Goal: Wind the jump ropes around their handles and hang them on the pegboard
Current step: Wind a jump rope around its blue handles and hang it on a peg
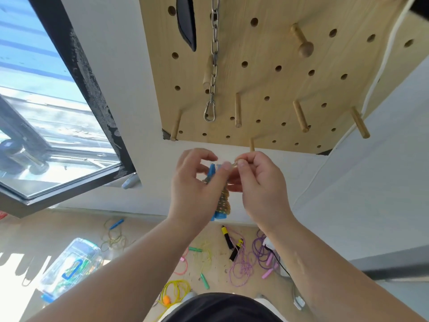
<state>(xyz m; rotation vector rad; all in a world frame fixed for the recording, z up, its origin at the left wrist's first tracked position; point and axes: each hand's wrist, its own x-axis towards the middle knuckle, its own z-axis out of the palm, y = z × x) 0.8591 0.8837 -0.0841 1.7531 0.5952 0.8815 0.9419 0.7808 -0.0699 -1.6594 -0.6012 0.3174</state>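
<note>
Beneath the pegboard (290, 89), two hands (192, 191) (260, 189) around one wound rope (224, 198), seemingly two handles (211, 170).

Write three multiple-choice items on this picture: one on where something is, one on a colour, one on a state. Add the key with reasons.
1. Where does the metal chain hang?
A. from the window frame
B. on the pegboard
C. on the floor

2. What colour are the handles of the jump rope held in the hands?
A. red
B. white
C. blue

3. In what state is that jump rope?
A. wound around its handles
B. trailing loose to the floor
C. hung on a peg

Key:
1 B: the chain runs down the board's face and ends in a carabiner.
2 C: blue ends show above and below the coils.
3 A: coils wrap the handles, while the left hand grips the bundle and the right hand pinches the rope end.
</note>
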